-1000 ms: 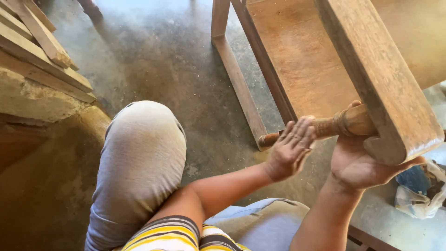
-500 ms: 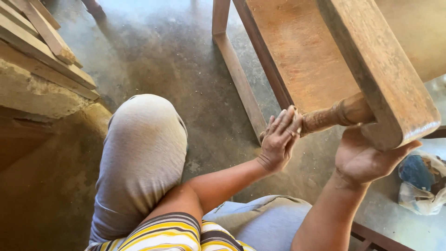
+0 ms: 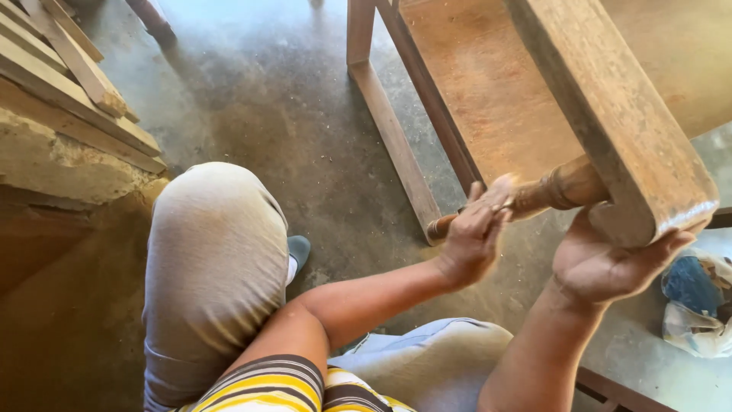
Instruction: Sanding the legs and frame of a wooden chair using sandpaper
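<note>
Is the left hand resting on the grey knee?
No, the left hand is wrapped on the turned wooden leg, apart from the knee.

A grey concrete floor (image 3: 305,130) is seen, dusted with small wood chips and lit by strong daylight from above. At the upper left, wooden planks (image 3: 72,84) are stacked on a rough, crumbling ledge (image 3: 53,164). At the lower right, a plastic bag (image 3: 698,309) with something blue inside is laid on the floor.
</note>
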